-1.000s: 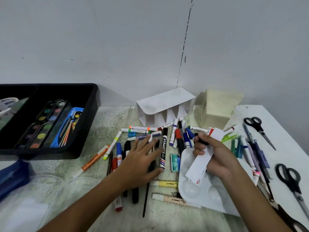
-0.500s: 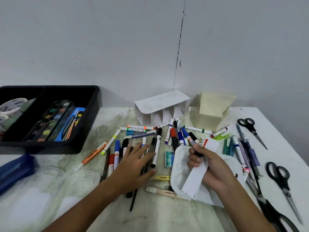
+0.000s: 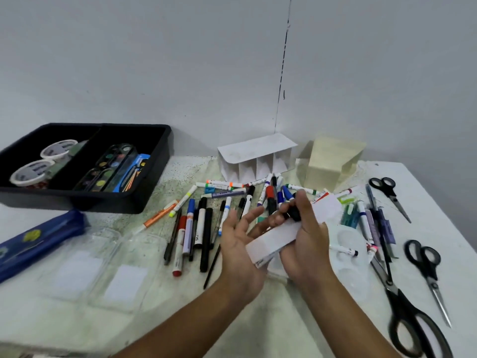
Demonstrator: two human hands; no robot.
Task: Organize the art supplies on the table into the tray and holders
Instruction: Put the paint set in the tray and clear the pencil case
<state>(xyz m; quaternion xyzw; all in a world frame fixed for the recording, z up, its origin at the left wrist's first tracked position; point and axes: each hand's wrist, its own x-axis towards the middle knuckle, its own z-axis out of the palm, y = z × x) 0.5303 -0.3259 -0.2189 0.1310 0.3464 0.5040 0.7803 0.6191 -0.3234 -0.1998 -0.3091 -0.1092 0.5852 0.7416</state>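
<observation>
Now my left hand [image 3: 238,244] is up off the pens; a second ago it lay flat across them, and now it hovers palm-up with its fingers straight and spread, holding nothing, its fingertips just under the white box [image 3: 278,235]. My right hand [image 3: 307,236] still has that box, fingers curled round it from the right, and a black marker [image 3: 293,214] is pinched against it near my thumb. The box sits more level than before, slanting up to the right between my two hands, above the clear paint palette [image 3: 348,254].

The box is long, flat and plain white, with a small patch of print at its lower end that I can't read.

The loose markers [image 3: 204,228] lie side by side on the table [image 3: 284,319] left of my left hand, with more fanned out in front of the white divided holder [image 3: 255,156] by the wall. The cream holder [image 3: 330,161] stands just right of it. The black tray [image 3: 144,197] is at far left, with two tape rolls in its left compartment and a watercolour set [image 3: 108,166] in its right. Scissors [image 3: 423,264] lie at the right edge.
</observation>
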